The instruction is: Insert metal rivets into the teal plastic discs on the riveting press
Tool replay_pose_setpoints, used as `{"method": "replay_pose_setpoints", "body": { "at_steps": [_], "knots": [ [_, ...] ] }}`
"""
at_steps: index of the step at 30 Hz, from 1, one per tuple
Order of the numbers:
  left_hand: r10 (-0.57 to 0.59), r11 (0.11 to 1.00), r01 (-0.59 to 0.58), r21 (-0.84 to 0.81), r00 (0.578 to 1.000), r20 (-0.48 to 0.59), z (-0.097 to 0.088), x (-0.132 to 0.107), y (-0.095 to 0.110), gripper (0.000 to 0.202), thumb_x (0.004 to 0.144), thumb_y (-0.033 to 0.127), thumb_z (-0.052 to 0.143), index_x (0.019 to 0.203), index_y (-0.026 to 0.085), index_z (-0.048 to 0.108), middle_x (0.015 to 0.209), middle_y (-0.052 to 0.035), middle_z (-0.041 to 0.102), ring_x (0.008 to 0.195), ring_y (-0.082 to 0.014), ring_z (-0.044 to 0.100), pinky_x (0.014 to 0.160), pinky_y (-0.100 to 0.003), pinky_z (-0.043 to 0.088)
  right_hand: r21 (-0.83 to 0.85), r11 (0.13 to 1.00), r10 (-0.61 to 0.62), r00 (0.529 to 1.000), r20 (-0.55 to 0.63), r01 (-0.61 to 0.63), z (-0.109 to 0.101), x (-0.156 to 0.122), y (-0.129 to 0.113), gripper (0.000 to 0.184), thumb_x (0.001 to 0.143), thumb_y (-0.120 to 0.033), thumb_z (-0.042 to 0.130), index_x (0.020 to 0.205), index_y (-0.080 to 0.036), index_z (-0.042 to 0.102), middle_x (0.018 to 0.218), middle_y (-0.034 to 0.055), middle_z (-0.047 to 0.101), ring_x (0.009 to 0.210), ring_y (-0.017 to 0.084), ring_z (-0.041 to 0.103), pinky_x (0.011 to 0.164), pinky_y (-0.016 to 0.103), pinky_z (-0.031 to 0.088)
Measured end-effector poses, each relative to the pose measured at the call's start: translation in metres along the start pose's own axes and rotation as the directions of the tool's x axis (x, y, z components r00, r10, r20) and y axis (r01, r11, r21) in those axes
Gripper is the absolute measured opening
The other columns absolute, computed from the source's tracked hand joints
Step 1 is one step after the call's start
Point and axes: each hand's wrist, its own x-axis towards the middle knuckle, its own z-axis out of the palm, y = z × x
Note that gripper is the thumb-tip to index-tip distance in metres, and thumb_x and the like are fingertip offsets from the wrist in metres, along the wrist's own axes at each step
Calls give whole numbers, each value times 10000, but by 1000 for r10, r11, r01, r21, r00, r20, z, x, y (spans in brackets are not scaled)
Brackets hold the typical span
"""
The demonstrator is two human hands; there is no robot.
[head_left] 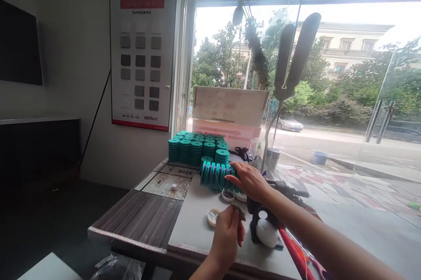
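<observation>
A row of teal foam spools [213, 175] stands on edge side by side, with thin line visible at its front. My right hand [251, 181] grips the row's right end, fingers over the top and thumb across the near side. Lower down, my left hand [226, 231] is closed with its fingers pinched together. Whatever it may hold is too small to make out. Beside that hand sits a round dish of small pale pieces [213, 216], partly covered by it. A small white dish with dark bits [228, 195] lies just below the spools.
Several stacks of teal spools [196, 150] stand at the back left of the table. A black device with a white rounded part [266, 231] is right of my left hand. A lamp with two paddle-shaped heads [292, 60] rises behind. A small white object [174, 187] lies left.
</observation>
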Motion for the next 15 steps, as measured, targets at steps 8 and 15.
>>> {"method": "replay_pose_setpoints", "body": {
  "at_steps": [8, 15],
  "knots": [
    [-49, 999, 48, 25, 999, 12, -3, 2, -10, 566, 631, 733, 443, 648, 168, 474, 356, 67, 361, 307, -62, 267, 335, -220, 186, -11, 1000, 21, 1000, -5, -22, 0, 1, -1, 493, 844, -557, 369, 1041, -127, 505, 920, 108, 592, 907, 247, 556, 751, 323, 419],
    [-220, 970, 212, 122, 974, 56, -27, -3, 0, 626, 528, 675, 539, 841, 134, 510, 504, -3, 525, 402, -125, 440, 436, -254, 327, -27, 999, 39, 999, -7, -39, 3, 2, -2, 463, 821, -549, 441, 1031, -143, 514, 919, 107, 605, 914, 247, 564, 743, 322, 420]
  ]
}}
